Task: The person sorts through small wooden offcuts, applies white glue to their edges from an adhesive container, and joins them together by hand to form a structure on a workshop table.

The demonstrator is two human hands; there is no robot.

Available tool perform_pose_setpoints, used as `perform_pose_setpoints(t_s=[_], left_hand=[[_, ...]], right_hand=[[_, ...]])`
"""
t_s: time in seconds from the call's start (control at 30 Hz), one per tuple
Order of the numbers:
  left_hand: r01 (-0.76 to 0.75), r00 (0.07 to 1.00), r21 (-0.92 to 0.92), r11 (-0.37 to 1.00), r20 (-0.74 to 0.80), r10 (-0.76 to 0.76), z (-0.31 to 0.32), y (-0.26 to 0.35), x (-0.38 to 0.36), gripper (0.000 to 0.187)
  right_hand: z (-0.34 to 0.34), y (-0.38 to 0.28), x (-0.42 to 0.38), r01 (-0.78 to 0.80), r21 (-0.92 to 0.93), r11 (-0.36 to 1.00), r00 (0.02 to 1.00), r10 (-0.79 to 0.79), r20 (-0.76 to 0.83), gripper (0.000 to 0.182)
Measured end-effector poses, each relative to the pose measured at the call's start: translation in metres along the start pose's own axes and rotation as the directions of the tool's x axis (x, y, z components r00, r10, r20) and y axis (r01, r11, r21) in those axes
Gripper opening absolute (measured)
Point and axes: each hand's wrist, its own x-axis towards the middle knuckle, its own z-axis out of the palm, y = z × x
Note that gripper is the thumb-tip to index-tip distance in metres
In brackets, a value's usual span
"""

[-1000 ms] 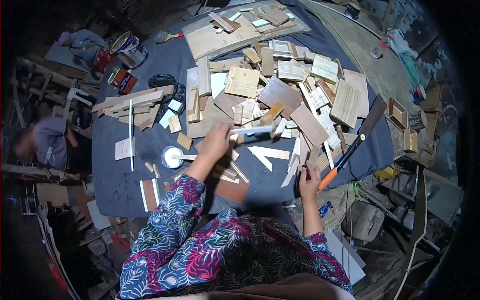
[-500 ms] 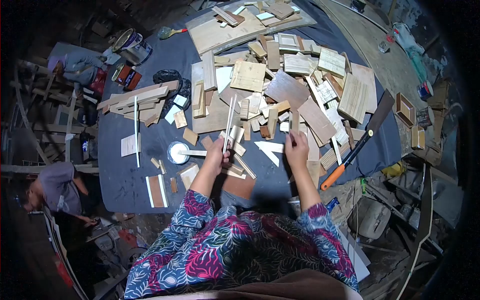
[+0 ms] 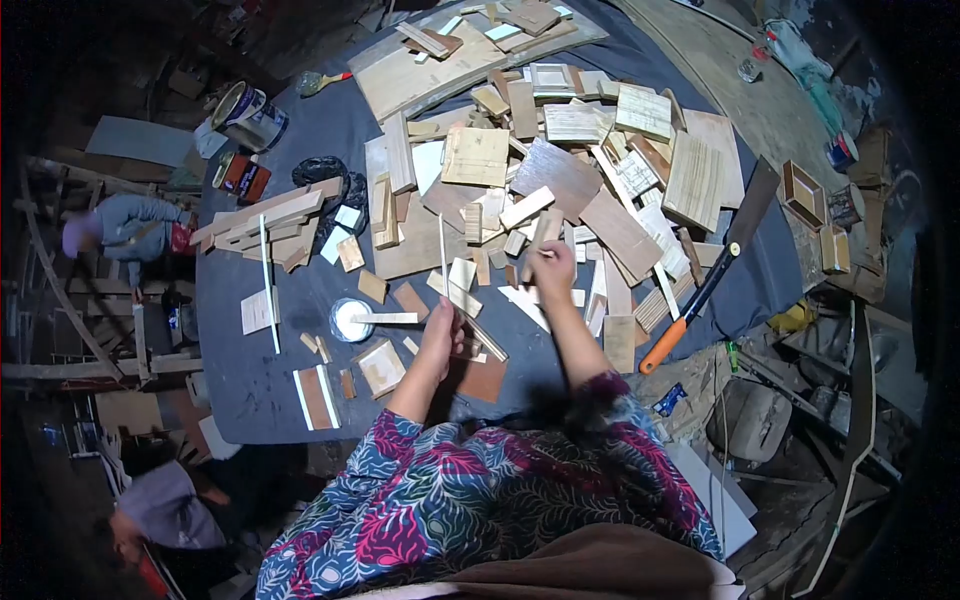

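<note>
My left hand (image 3: 438, 342) is closed around a thin wooden strip (image 3: 443, 245) that points up and away from me. To its right, my right hand (image 3: 554, 272) has its fingers pinched on a small narrow wooden block (image 3: 544, 236), at the near edge of the heap of offcuts. Between my hands lie a pale pointed piece (image 3: 524, 305) and a long thin stick (image 3: 484, 333). Left of my left hand stands a round tub of white paste (image 3: 350, 320), with a flat wooden stick (image 3: 388, 319) resting across it.
A handsaw with an orange handle (image 3: 664, 345) lies at the right of the dark cloth (image 3: 240, 390). Paint cans (image 3: 250, 118), a brush (image 3: 320, 84) and stacked wood strips (image 3: 270, 215) lie left and back. Two people (image 3: 135, 235) are at floor level on the left.
My right hand has moved left, toward my left hand. The strip in my left hand now stands more upright, and the whole view has shifted slightly. The people at the left have shifted position.
</note>
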Motion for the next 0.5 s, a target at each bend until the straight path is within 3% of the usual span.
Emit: perform_pose_setpoints(t_s=[0.03, 0.07, 0.13, 0.2, 0.27, 0.3, 0.33, 0.37, 0.43, 0.5], left_hand=[[-0.043, 0.999, 0.056, 0.998, -0.006, 0.043, -0.002, -0.001, -0.001, 0.045], [-0.039, 0.999, 0.052, 0.998, -0.009, 0.040, -0.002, -0.008, 0.003, 0.045], [-0.255, 0.963, 0.345, 0.903, 0.172, 0.206, 0.000, -0.039, 0.016, 0.036], [-0.096, 0.993, 0.455, 0.885, 0.111, 0.051, 0.028, -0.071, 0.020, 0.032], [-0.180, 0.979, 0.392, 0.902, 0.160, 0.126, 0.049, -0.102, 0.031, 0.030], [-0.021, 0.979, 0.441, 0.897, 0.189, -0.070, 0.060, -0.089, 0.029, 0.034], [-0.061, 0.988, 0.333, 0.941, 0.157, 0.008, 0.072, -0.120, 0.047, 0.040], [-0.294, 0.955, 0.422, 0.858, 0.171, 0.244, 0.083, -0.118, 0.042, 0.048], [-0.395, 0.917, 0.520, 0.757, 0.278, 0.287, 0.088, -0.122, 0.050, 0.062], [-0.442, 0.894, 0.520, 0.731, 0.322, 0.312, 0.080, -0.079, 0.010, 0.062]], right_hand=[[-0.014, -0.010, -0.002, -0.095, 0.300, 0.949, 0.993, 0.069, 0.097, 0.021], [-0.030, -0.014, -0.002, -0.207, 0.557, 0.804, 0.972, 0.106, 0.209, 0.019], [-0.072, -0.016, -0.006, -0.194, 0.430, 0.882, 0.973, 0.117, 0.199, 0.018], [-0.114, -0.010, -0.007, -0.057, 0.097, 0.994, 0.996, 0.050, 0.073, 0.019], [-0.152, 0.023, 0.008, 0.033, -0.152, 0.988, 0.998, -0.041, -0.049, 0.020], [-0.161, 0.021, 0.011, -0.043, -0.154, 0.987, 0.999, 0.037, -0.039, 0.024], [-0.164, 0.006, 0.011, -0.117, -0.163, 0.980, 0.993, 0.113, -0.033, 0.027], [-0.160, -0.008, 0.008, -0.088, -0.084, 0.993, 0.996, 0.089, 0.009, 0.036], [-0.152, -0.036, 0.003, -0.032, -0.006, 0.999, 0.997, 0.032, 0.067, 0.053], [-0.141, -0.059, -0.004, -0.002, 0.055, 0.998, 0.991, -0.005, 0.135, 0.072]])
